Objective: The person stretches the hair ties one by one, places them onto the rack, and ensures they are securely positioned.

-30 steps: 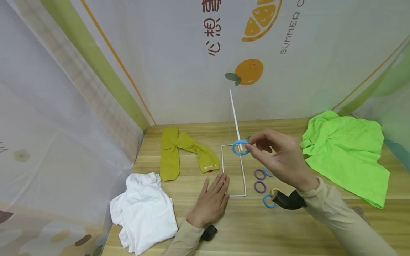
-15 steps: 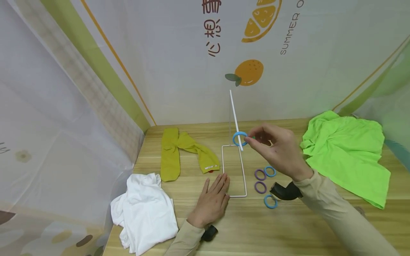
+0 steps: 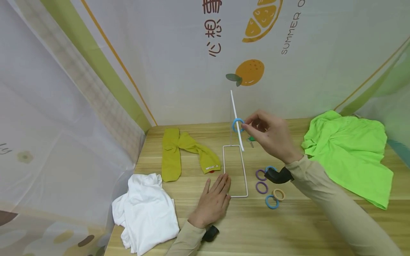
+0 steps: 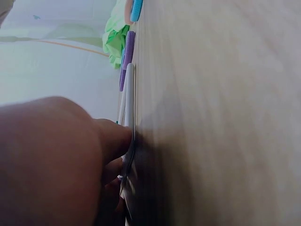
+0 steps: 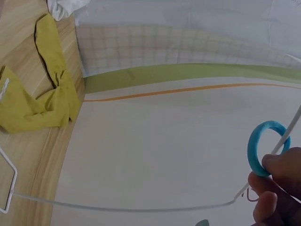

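Farther back along the white rod [image 3: 241, 141] than half a second ago, the light-blue ring [image 3: 234, 126] in the head view is pinched in the fingertips of the right hand [image 3: 272, 137]. The rod's long axis runs from its free near end back to a bend; the ring sits around it partway, just left of the right hand, the nearer one. The left hand [image 3: 211, 202] lies with straight fingers on the wire base's left side [image 3: 224, 161].

From the left wrist, fingers meet the base wire, a purple ring [image 4: 130, 42] beyond.

From the right wrist, thumb and finger grip the light-blue ring's lower edge, the rod passing through.
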{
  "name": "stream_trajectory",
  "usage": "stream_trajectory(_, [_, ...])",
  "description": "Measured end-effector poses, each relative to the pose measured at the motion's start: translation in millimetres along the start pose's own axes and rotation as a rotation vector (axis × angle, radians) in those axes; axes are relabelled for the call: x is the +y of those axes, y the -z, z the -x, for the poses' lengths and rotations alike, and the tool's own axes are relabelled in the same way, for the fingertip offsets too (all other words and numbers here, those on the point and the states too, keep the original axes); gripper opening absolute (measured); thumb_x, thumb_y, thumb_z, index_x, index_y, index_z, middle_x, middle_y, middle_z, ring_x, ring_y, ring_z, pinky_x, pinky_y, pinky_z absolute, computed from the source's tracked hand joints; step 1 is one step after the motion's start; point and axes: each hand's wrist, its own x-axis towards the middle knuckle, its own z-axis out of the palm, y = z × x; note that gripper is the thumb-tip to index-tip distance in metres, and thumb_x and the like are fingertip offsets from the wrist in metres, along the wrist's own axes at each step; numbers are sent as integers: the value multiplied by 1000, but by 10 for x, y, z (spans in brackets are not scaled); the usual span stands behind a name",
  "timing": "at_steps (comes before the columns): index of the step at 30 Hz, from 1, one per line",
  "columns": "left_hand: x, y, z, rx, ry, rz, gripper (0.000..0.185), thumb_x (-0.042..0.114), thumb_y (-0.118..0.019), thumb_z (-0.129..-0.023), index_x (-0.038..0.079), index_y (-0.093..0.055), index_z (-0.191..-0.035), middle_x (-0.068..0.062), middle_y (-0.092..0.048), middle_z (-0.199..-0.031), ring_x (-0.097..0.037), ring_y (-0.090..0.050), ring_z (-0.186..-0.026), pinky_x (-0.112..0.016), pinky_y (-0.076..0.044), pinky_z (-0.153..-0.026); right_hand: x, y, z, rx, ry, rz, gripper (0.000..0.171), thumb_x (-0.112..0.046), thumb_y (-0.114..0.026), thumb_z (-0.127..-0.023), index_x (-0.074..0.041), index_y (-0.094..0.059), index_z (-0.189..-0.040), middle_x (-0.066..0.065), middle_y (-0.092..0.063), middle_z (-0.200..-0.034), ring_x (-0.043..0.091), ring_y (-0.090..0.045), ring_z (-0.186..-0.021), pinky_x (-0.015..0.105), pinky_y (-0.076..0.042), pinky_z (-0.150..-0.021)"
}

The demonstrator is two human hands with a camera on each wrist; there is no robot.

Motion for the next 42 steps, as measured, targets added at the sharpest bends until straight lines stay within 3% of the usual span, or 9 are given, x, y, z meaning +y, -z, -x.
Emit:
stream_trajectory(11, [-4, 5, -2, -13, -2, 1, 54, 28, -36, -112, 7, -33, -161, -8, -27, -170, -21, -24, -158, -54, -22, -124, 153, -115, -115, 47, -58, 4, 5, -1, -76, -91, -2, -70, -90, 4, -69, -74, 7, -53, -55, 15, -41, -53])
stream_trajectory(28, [2, 17, -3, -14, 1, 15, 54, 28, -36, -112, 6, -32, -161, -8, -27, -170, -21, -24, -158, -54, -21, -125, 306, -204, -187, 98, -61, -28, 7, 2, -77, -89, 3, -70, -92, 10, -72, -79, 7, -55, -61, 13, -43, -57])
stream_trajectory(39, [10, 14, -8, -22, -1, 8, 54, 28, -36, -112, 6, -31, -161, -8, -26, -170, -22, -23, -158, -54, -21, -124, 298, -113, -55, 115, -69, -106, 5, 3, -74, -91, 3, -69, -90, 10, -72, -85, 4, -56, -64, 13, -40, -53])
stream_trajectory(42, [6, 13, -11, -22, 2, 12, 54, 28, -35, -112, 6, -31, -161, -8, -26, -170, -22, -23, -158, -54, -21, -125, 319, -12, 66, 94, -107, -69, 5, 4, -74, -91, 2, -69, -89, 9, -70, -83, 3, -55, -64, 13, -39, -53])
